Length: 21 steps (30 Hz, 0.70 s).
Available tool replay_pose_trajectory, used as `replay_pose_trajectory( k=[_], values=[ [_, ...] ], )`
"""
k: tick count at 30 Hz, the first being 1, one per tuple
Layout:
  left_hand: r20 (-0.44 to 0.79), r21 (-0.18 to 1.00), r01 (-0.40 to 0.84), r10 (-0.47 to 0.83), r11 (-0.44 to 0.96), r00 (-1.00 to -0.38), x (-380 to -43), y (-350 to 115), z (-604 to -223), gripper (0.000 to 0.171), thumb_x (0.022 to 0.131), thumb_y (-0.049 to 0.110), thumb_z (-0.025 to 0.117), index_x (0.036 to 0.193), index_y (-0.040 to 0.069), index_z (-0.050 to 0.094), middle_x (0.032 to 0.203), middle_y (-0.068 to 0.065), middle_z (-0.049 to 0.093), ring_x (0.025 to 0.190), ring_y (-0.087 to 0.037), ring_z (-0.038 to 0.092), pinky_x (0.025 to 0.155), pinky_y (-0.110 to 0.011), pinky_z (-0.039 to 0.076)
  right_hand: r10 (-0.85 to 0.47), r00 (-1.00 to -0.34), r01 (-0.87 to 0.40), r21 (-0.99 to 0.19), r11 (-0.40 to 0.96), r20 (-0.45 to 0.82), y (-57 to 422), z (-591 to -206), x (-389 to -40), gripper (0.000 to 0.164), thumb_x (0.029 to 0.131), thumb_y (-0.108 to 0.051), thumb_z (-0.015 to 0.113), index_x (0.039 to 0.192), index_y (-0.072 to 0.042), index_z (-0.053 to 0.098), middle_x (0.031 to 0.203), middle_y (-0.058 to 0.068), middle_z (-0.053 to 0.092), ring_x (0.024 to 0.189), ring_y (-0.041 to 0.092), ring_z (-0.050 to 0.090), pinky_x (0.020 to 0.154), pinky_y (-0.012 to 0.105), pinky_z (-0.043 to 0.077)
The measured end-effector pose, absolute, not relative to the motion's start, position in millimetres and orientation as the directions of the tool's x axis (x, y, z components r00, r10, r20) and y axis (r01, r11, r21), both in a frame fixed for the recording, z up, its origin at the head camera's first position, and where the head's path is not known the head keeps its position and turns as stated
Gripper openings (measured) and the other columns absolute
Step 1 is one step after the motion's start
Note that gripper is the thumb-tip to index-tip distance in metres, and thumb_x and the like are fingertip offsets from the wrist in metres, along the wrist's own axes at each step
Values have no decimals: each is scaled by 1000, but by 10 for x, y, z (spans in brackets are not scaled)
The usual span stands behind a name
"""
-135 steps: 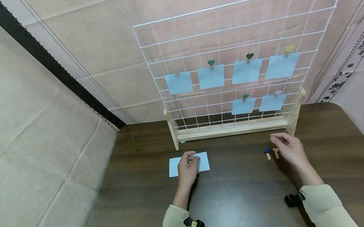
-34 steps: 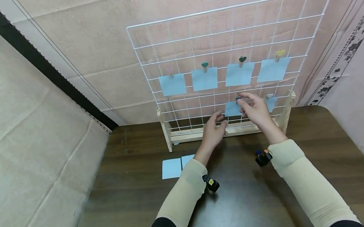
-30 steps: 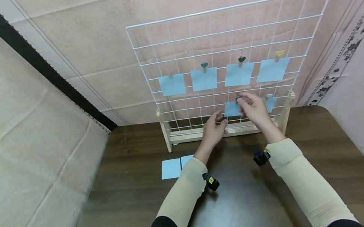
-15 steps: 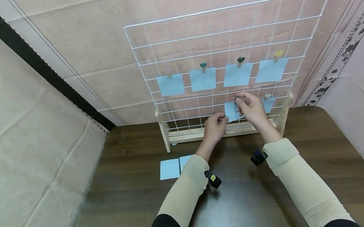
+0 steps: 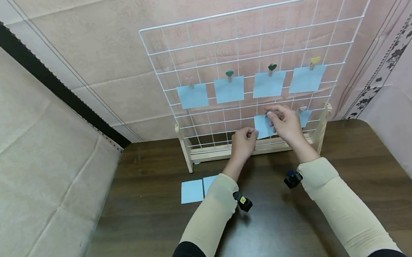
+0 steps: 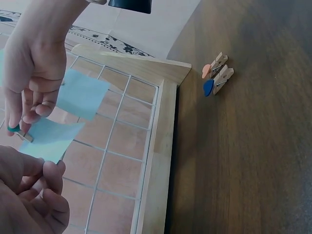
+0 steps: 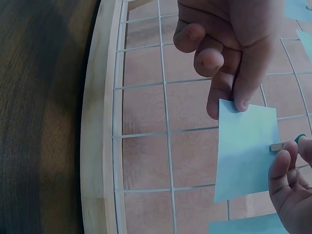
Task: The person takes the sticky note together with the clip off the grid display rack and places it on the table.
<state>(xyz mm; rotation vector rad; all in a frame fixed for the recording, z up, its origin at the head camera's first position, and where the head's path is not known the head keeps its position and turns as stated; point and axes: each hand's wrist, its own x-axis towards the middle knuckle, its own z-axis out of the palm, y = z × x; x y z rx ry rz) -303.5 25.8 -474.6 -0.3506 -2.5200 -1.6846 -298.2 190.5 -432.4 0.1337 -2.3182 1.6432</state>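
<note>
In the head view we see a blue card (image 5: 263, 127) at the lower rows of the white rack (image 5: 251, 58), in the left wrist view the right hand (image 6: 39, 68) in a closed, pinching grip on a green clip (image 6: 24, 136), and in the right wrist view the left hand (image 7: 229, 41) likewise pinching the card's corner.

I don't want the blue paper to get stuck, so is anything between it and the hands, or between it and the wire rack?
Nothing visible is. The left hand pinches a corner of the blue paper, the right hand pinches the green clip at its edge, and the wire rack is right behind.
</note>
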Motion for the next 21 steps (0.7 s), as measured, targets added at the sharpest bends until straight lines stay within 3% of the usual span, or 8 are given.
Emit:
replay_pose_trajectory(
  k=[4,12,15,21],
  values=[
    [206,895,243,135,375,-969,-3029,253,-4744,19,106,15,65,110,1,77,82,-3,71,53,-7,61,52,-22,50,104,-951,-242,-910,335,292,1895,-4322,-2975,32,110,-21,58,134,-3,70,112,23,68,74,29,64,53,20,49],
    [223,881,255,126,399,-967,-3024,257,-4762,19,106,16,64,108,3,78,76,-8,71,51,-7,59,57,-22,49,128,-946,-244,-914,324,297,1911,-4291,-2950,35,111,-24,57,134,-2,70,106,23,69,75,18,65,47,22,46],
    [236,872,266,125,411,-964,-3018,244,-4774,19,106,17,64,106,4,79,66,1,65,51,-8,58,58,-22,48,143,-940,-250,-910,330,310,1922,-4293,-2953,32,111,-21,57,133,-3,70,109,20,69,75,16,66,45,23,44],
    [234,886,267,134,378,-963,-2982,189,-4805,18,106,16,63,101,6,77,63,2,60,51,-10,57,57,-24,49,149,-937,-255,-911,325,315,1939,-4277,-2939,31,110,-18,58,133,0,70,121,22,69,76,13,65,51,19,45]
  ],
)
